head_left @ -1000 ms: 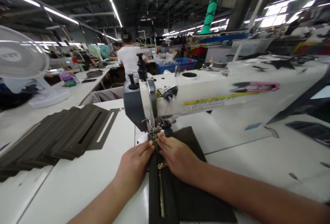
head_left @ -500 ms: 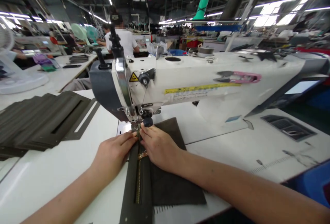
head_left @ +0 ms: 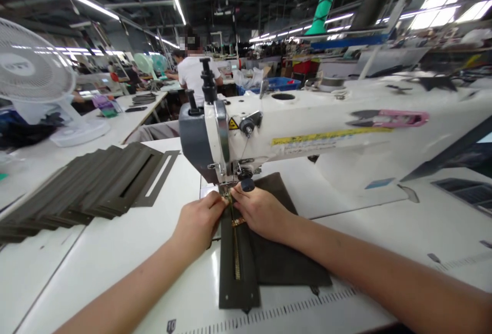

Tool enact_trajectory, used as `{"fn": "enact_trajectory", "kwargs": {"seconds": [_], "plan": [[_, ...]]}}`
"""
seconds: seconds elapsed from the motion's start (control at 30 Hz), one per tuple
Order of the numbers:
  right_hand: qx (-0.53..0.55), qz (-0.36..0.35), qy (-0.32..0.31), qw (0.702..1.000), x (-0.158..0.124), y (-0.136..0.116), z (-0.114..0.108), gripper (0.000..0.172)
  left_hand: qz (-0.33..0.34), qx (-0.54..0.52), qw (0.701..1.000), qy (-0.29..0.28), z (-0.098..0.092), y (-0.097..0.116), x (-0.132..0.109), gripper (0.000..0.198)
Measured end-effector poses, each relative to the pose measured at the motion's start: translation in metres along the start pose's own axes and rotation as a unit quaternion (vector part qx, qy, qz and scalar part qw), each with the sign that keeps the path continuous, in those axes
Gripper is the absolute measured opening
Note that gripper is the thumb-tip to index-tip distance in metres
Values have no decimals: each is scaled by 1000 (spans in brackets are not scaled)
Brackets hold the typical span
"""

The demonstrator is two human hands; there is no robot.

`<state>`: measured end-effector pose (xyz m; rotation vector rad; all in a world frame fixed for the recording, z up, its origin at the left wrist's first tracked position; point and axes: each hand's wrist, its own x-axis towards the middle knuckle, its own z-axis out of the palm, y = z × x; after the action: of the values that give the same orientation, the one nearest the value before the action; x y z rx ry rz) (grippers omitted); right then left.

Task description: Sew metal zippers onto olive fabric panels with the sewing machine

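Observation:
A dark olive fabric panel (head_left: 286, 265) with a brass zipper (head_left: 236, 257) lies on the white sewing table (head_left: 115, 272), its top end under the presser foot (head_left: 227, 189) of a white sewing machine (head_left: 307, 129). My left hand (head_left: 200, 221) is curled, fingertips pinching the fabric edge just left of the zipper near the foot. My right hand (head_left: 261, 211) presses flat on the panel right of the zipper, fingers together, tips close to the needle.
A fanned stack of dark cut frames (head_left: 88, 185) lies at left. A white desk fan (head_left: 34, 78) stands far left. Pink thread snips (head_left: 388, 117) rest on the machine arm. A person in a white shirt (head_left: 196, 78) works at a far table.
The fabric panel has fed further under the foot, and both hands went with it toward the needle. The head camera swung left then back.

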<state>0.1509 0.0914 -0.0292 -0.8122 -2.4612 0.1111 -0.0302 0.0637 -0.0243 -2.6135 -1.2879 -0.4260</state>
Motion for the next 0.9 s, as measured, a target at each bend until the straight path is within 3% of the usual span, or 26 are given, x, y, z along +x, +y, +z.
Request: {"fn": "enact_trajectory", "kwargs": {"seconds": [0.2,0.37,0.53,0.9], "plan": [[24,-18,15,999,-1,-1,-12,25,-12,6,1000,3,-5,2,-5,23],[-9,-21,34,999,-39,-49,-26,30,62,-39,995,65,-19,15,-23,24],[-97,-76,6,992,-69,-81,-17,41,74,-71,992,80,-22,20,-30,25],[-166,-95,108,976,-58,-78,-2,30,18,-95,991,96,-13,25,-28,26]]}}
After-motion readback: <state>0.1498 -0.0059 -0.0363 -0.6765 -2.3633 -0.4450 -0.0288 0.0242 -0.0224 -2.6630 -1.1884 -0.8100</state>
